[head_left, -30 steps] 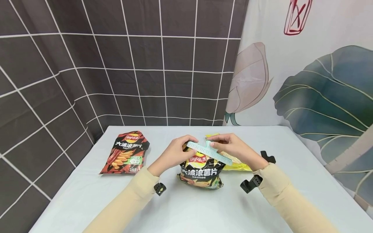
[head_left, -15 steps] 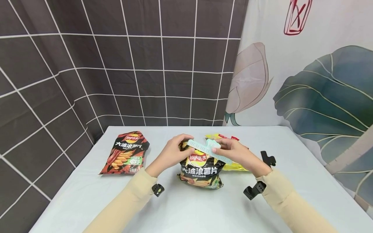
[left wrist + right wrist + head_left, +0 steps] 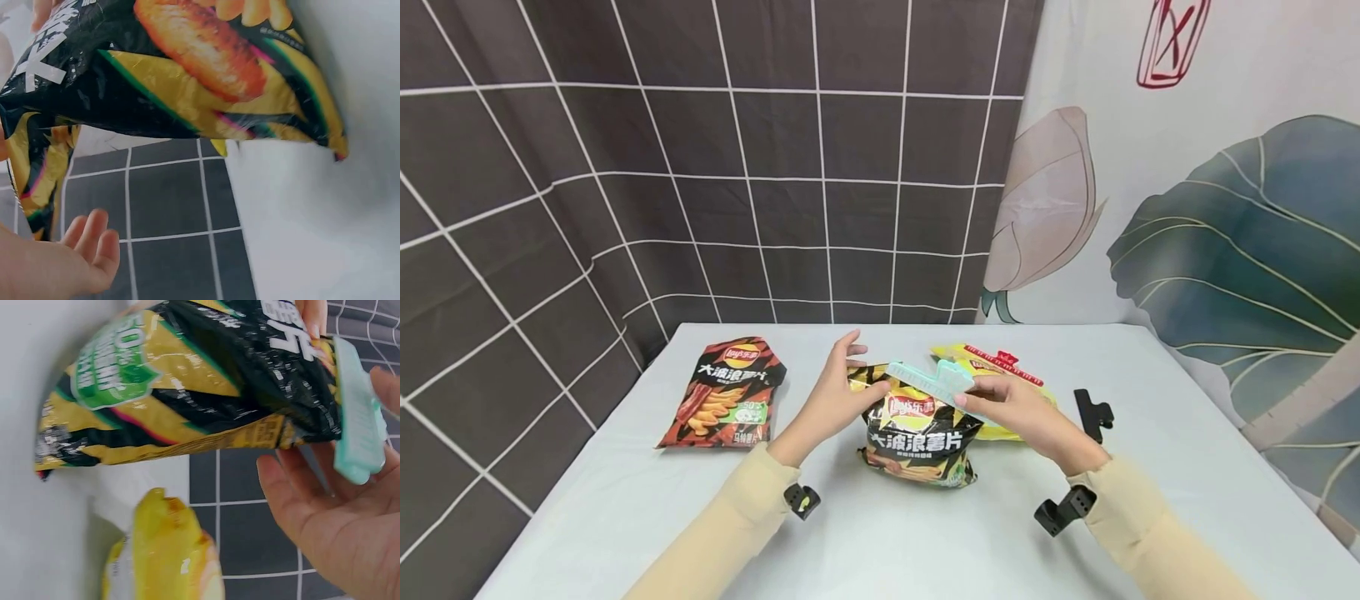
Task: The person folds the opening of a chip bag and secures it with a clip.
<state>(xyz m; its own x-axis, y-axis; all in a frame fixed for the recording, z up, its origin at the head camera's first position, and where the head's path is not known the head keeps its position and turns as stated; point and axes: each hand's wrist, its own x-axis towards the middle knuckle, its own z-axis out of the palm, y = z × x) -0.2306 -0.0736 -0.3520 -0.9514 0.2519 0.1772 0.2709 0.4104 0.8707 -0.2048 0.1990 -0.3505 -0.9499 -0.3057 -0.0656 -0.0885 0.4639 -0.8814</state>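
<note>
A black-and-gold chip bag [image 3: 917, 442] stands upright at the middle of the table, with a pale turquoise bag clip [image 3: 925, 381] across its top. My right hand [image 3: 1015, 410] pinches the clip's handle between thumb and fingers. In the right wrist view, the clip [image 3: 359, 412] lies along the bag's top edge, fingers behind it. My left hand [image 3: 833, 392] is at the bag's upper left corner, fingers spread upward and thumb near the bag's front. The left wrist view shows the fingers of the left hand [image 3: 69, 262] loose beside the folded-over corner of the bag [image 3: 200, 81].
A red-and-black chip bag [image 3: 730, 396] lies at the back left. Behind the right hand is a yellow chip bag [image 3: 958, 353] with a red clip [image 3: 1006, 363] across its top. A black clip [image 3: 1092, 414] lies on the white table [image 3: 880, 542] to the right.
My left hand has loosened from the bag's top corner and spread its fingers, shifting left. The right hand has moved slightly right and down, still on the clip; the bag stays in place.
</note>
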